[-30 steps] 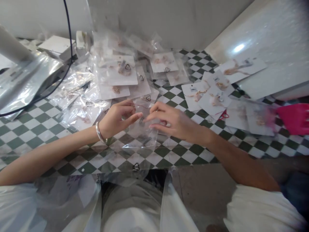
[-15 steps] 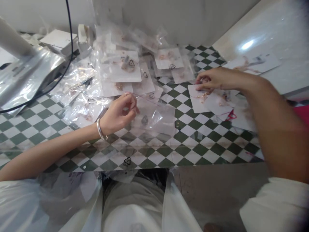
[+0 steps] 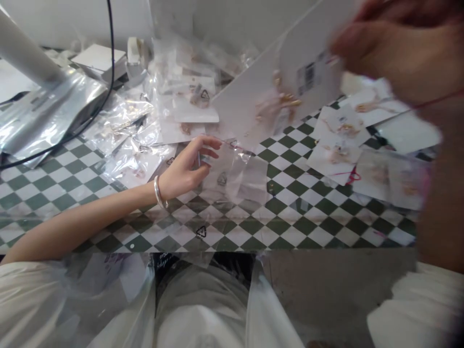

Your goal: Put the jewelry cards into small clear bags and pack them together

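Note:
High at the right, close to the camera and blurred, my right hand (image 3: 395,53) pinches a white jewelry card (image 3: 239,96) by its upper right end. The card is tilted and carries gold-coloured pieces (image 3: 286,101) and a dark printed label (image 3: 306,76). My left hand (image 3: 188,166), with a silver bangle (image 3: 158,192) on its wrist, rests palm down at the middle of the table. Its thumb and fingers are apart, beside a clear plastic bag (image 3: 250,181) with a pink line along its top edge.
Bagged cards (image 3: 195,108) pile up at the back middle. More jewelry cards (image 3: 335,154) lie at the right, with a pink string (image 3: 354,175). Silvery plastic bags (image 3: 54,113) and a black cable (image 3: 110,53) are at the left. The checkered table's front edge (image 3: 290,247) runs before me.
My right hand has lifted a jewelry card from the group at the right and raised it toward the camera. The fingers of my left hand have straightened somewhat.

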`<state>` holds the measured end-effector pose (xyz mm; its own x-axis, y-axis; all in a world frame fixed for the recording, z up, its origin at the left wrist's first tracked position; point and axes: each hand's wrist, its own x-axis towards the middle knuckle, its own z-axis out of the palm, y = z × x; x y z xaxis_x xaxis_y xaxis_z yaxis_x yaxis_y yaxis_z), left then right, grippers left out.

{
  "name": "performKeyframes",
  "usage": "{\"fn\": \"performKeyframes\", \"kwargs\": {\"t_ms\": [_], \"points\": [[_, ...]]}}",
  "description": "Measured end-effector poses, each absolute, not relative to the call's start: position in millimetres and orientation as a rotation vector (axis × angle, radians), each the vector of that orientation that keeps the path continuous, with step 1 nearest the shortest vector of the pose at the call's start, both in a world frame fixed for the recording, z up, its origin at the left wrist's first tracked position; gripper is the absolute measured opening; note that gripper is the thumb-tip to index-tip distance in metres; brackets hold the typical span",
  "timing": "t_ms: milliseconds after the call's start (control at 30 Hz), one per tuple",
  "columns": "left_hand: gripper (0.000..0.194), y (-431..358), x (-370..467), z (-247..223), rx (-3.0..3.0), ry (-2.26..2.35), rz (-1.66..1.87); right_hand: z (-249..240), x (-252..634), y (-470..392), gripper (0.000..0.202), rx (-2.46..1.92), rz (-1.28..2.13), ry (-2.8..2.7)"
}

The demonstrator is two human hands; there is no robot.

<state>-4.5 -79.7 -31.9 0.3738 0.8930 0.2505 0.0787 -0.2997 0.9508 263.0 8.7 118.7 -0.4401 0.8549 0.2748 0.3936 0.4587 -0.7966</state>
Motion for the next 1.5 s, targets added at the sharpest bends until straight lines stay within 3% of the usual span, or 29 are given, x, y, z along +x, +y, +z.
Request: {"fn": "performKeyframes", "kwargs": {"t_ms": [167, 333, 733, 1033, 1167, 1500], "points": [[0.035, -75, -5, -45, 1.662, 0.738, 1.175, 89, 204, -12, 0.020, -1.150, 0.775, -2.139], [0.037, -69, -6, -48, 1.645, 0.740, 1.180, 65, 212, -5, 0.021, -1.285, 0.712, -2.230], [0.048, -72, -9, -37, 2.149, 0.752, 1.100, 91, 204, -26, 0.017, -1.559, 0.487, -2.694], [0.053, -71, -7, -32, 2.199, 0.646, 1.088, 101, 199, -35, 0.020, -1.450, 0.424, -2.845], [0.064, -70, -9, -28, 2.163, 0.523, 1.080, 99, 194, -41, 0.016, -1.439, 0.480, -2.791], [0.056, -61, -11, -17, 1.934, 0.460, 1.122, 109, 192, -42, 0.016, -1.371, 0.492, -2.576]]}}
